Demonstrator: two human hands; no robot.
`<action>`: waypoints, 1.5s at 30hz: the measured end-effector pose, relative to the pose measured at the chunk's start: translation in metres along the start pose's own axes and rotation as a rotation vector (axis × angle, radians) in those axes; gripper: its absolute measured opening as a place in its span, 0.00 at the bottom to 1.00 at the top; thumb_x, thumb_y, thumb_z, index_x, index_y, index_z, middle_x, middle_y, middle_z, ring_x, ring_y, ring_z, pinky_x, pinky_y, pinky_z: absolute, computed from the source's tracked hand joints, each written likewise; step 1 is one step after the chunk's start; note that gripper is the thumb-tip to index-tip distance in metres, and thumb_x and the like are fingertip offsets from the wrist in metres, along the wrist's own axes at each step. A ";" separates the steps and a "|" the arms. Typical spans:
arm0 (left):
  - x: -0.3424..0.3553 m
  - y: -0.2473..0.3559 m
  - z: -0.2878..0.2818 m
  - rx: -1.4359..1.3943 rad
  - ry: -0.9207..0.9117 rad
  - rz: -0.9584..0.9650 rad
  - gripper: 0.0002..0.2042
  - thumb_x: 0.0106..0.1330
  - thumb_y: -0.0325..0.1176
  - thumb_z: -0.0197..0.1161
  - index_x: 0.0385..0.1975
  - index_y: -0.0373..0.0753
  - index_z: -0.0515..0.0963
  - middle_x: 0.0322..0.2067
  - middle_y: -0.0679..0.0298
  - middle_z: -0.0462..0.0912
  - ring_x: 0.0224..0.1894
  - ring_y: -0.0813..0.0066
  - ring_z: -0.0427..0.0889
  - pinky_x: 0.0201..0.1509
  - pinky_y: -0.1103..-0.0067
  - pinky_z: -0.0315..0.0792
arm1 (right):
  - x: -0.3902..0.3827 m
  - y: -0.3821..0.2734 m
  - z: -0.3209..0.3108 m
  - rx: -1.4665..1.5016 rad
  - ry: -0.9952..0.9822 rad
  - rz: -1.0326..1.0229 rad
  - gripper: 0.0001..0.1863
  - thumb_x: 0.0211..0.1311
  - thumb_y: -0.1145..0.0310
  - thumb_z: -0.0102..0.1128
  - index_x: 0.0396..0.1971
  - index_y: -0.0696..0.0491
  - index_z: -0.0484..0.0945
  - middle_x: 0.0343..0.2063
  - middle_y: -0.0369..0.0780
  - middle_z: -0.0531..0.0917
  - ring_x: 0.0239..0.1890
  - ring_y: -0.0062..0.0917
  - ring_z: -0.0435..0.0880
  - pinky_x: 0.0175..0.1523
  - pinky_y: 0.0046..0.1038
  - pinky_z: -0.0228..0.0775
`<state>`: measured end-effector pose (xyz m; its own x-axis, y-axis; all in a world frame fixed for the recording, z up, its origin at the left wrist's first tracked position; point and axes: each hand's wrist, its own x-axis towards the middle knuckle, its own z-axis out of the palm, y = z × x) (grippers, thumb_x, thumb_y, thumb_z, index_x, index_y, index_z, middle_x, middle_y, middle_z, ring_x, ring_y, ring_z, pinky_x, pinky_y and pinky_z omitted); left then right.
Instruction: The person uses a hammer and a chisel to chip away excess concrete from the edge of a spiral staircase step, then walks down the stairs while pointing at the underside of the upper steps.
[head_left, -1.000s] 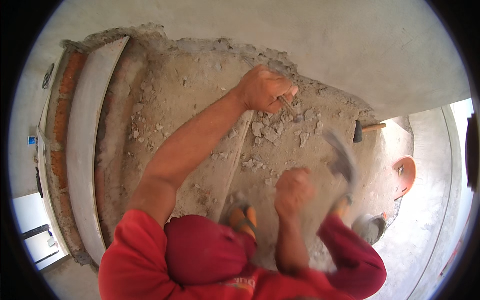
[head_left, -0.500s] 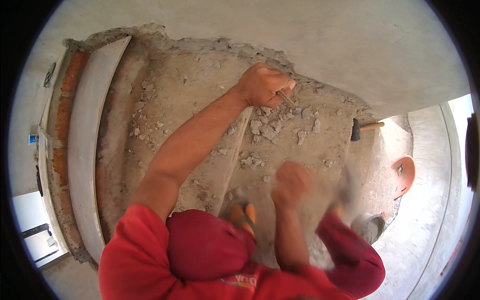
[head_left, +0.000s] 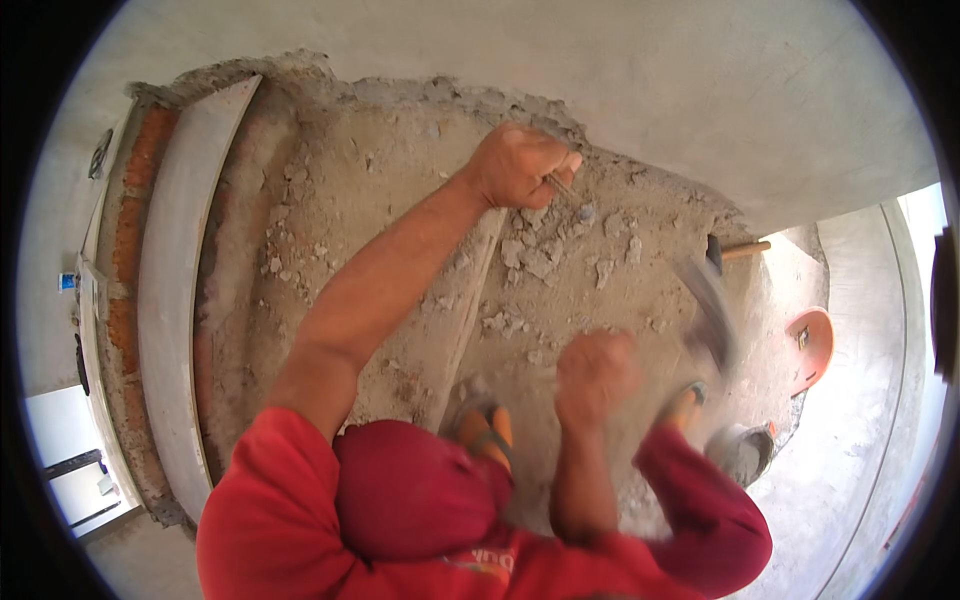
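My left hand [head_left: 520, 165] is closed in a fist around a thin metal chisel [head_left: 562, 184] beside the broken lower edge of the plastered wall [head_left: 700, 110]. A short end of the chisel sticks out by my thumb; the rest is hidden in my grip. Lower down, my right hand [head_left: 597, 372] is a blurred fist. Off to its right is a motion-smeared dark hammer head [head_left: 712, 315]; the handle between is barely visible. Grey chips of broken mortar [head_left: 535, 258] lie on the ground below my left fist.
A wooden-handled tool [head_left: 745, 250] with a dark head lies at the right. Beyond it are an orange hard hat [head_left: 812, 350] and a bucket [head_left: 745, 455] of grey material. A long pale board [head_left: 178, 270] leans along exposed brick [head_left: 130, 240] at the left.
The blurred hammer head has swung up and away from my right foot. My right fist has shifted slightly rightward and down. My left fist moved slightly left, still around the chisel.
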<state>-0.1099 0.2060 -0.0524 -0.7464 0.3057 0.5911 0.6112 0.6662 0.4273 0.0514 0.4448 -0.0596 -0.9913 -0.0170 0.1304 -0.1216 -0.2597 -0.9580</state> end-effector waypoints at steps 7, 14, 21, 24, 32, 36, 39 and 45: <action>-0.001 0.000 0.005 0.051 -0.036 0.017 0.11 0.60 0.31 0.67 0.16 0.42 0.75 0.17 0.64 0.83 0.19 0.69 0.83 0.21 0.71 0.74 | 0.003 0.029 -0.015 -0.523 -0.171 0.153 0.21 0.76 0.59 0.48 0.20 0.52 0.67 0.17 0.31 0.69 0.14 0.23 0.62 0.19 0.29 0.54; -0.002 -0.001 0.011 0.005 0.039 0.032 0.12 0.61 0.31 0.66 0.16 0.42 0.74 0.20 0.66 0.85 0.21 0.69 0.85 0.23 0.72 0.76 | 0.006 0.008 0.008 0.513 0.067 -0.215 0.20 0.78 0.57 0.51 0.22 0.46 0.65 0.15 0.26 0.64 0.15 0.13 0.60 0.19 0.20 0.51; -0.004 0.003 0.002 -0.026 0.035 -0.016 0.14 0.62 0.31 0.67 0.15 0.41 0.73 0.18 0.65 0.85 0.21 0.68 0.85 0.24 0.72 0.78 | 0.003 -0.017 0.004 0.021 -0.019 -0.041 0.18 0.75 0.62 0.53 0.21 0.51 0.70 0.16 0.28 0.68 0.19 0.16 0.65 0.24 0.25 0.54; 0.003 0.002 0.003 0.020 0.053 0.036 0.14 0.62 0.31 0.67 0.15 0.41 0.73 0.19 0.64 0.85 0.21 0.68 0.85 0.23 0.72 0.77 | 0.007 0.018 -0.006 -0.396 -0.035 -0.309 0.16 0.75 0.63 0.52 0.24 0.51 0.72 0.16 0.28 0.69 0.19 0.16 0.65 0.24 0.25 0.55; 0.002 -0.005 0.010 0.000 0.064 -0.014 0.13 0.63 0.30 0.65 0.16 0.40 0.74 0.18 0.64 0.84 0.21 0.68 0.85 0.24 0.72 0.78 | 0.012 -0.013 0.012 0.653 0.208 0.018 0.19 0.78 0.60 0.50 0.22 0.48 0.69 0.16 0.26 0.67 0.15 0.13 0.61 0.20 0.23 0.51; 0.007 -0.009 0.011 0.099 0.091 -0.011 0.12 0.63 0.29 0.66 0.17 0.39 0.76 0.18 0.64 0.84 0.21 0.67 0.85 0.25 0.73 0.78 | 0.033 0.039 0.007 -0.251 -0.184 0.167 0.14 0.78 0.62 0.49 0.28 0.48 0.68 0.16 0.26 0.61 0.13 0.13 0.56 0.18 0.22 0.50; 0.000 -0.009 0.008 0.150 -0.008 -0.069 0.10 0.62 0.30 0.66 0.18 0.39 0.77 0.19 0.63 0.84 0.21 0.66 0.85 0.25 0.72 0.78 | 0.028 0.014 -0.005 -0.085 -0.068 0.215 0.13 0.78 0.64 0.50 0.28 0.49 0.68 0.15 0.27 0.61 0.13 0.13 0.56 0.17 0.22 0.51; 0.001 -0.005 0.013 0.109 -0.001 -0.126 0.11 0.64 0.35 0.65 0.20 0.42 0.81 0.21 0.65 0.86 0.23 0.66 0.85 0.26 0.69 0.76 | 0.021 0.027 0.006 0.452 0.120 0.330 0.16 0.77 0.65 0.50 0.24 0.50 0.67 0.14 0.30 0.66 0.16 0.15 0.62 0.20 0.23 0.54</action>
<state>-0.1168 0.2116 -0.0630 -0.8157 0.2161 0.5366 0.4808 0.7691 0.4212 0.0278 0.4316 -0.0815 -0.9752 -0.0641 -0.2120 0.2024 -0.6466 -0.7355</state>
